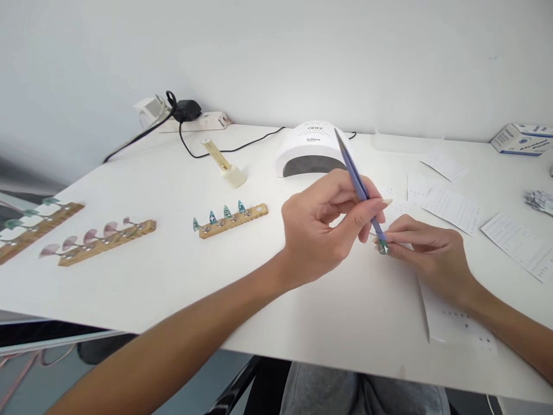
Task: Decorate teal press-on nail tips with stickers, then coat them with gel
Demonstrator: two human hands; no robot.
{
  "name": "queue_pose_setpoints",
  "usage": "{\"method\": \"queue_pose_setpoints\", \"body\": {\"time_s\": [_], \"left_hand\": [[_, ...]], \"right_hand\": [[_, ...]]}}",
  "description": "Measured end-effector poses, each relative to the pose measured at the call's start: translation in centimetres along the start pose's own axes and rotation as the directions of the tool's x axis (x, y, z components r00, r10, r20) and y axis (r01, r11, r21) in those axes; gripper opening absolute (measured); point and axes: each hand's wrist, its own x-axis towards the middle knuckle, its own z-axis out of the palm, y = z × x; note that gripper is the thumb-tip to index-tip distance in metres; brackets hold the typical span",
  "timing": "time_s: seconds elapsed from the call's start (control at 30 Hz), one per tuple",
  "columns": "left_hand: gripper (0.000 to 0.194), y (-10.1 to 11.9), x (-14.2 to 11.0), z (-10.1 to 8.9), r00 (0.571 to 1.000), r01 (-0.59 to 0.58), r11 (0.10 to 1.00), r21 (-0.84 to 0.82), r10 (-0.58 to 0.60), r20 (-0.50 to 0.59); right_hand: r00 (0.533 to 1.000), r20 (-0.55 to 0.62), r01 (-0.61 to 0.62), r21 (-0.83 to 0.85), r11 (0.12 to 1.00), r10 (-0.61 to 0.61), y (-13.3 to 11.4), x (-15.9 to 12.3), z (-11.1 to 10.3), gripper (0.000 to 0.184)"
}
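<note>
My left hand [330,225] is closed around a pair of purple-blue tweezers [353,173], held like a pen with the tips pointing down to the right. Between the fingertips of my right hand [432,253] is a small blue-green artificial nail [382,246], pinched above the table. The tweezers' lower end meets the nail; whether they grip anything there is too small to tell. Left of my hands lies a short wooden strip [233,221] with several similar blue-green nails standing on it. A white sheet with small dark stones [462,323] lies partly under my right forearm.
A white nail lamp [311,147] stands at the back, near a cream pot of sticks [233,174]. Wooden strips with pink nails [108,242] and green nails [41,227] lie at left. Sticker sheets [449,207] and a blue-white box [522,139] are at right. A black cable [233,150] crosses the back.
</note>
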Motion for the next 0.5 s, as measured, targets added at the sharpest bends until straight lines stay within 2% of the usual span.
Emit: {"method": "queue_pose_setpoints", "body": {"time_s": [0.13, 0.27, 0.4, 0.5], "left_hand": [[0.009, 0.06, -0.07, -0.03, 1.0, -0.002, 0.999, 0.036, 0.003, -0.025], [0.007, 0.02, -0.18, 0.13, 1.0, -0.018, 1.0, 0.012, 0.017, 0.012], [0.009, -0.01, -0.25, 0.28, 0.999, -0.051, 0.997, 0.065, 0.052, -0.017], [0.008, 0.05, -0.3, 0.28, 0.999, -0.031, 0.997, 0.07, 0.034, -0.035]], "right_hand": [[0.999, -0.031, 0.032, -0.097, 0.995, -0.035, -0.2, -0.01, -0.02, 0.018], [0.994, -0.039, 0.092, -0.148, 0.985, -0.099, -0.46, 0.02, 0.03, 0.022], [0.993, -0.045, 0.098, -0.135, 0.986, -0.105, -0.45, 0.06, 0.13, 0.023], [0.994, -0.039, 0.098, -0.115, 0.988, -0.103, -0.39, 0.02, 0.2, 0.021]]}}
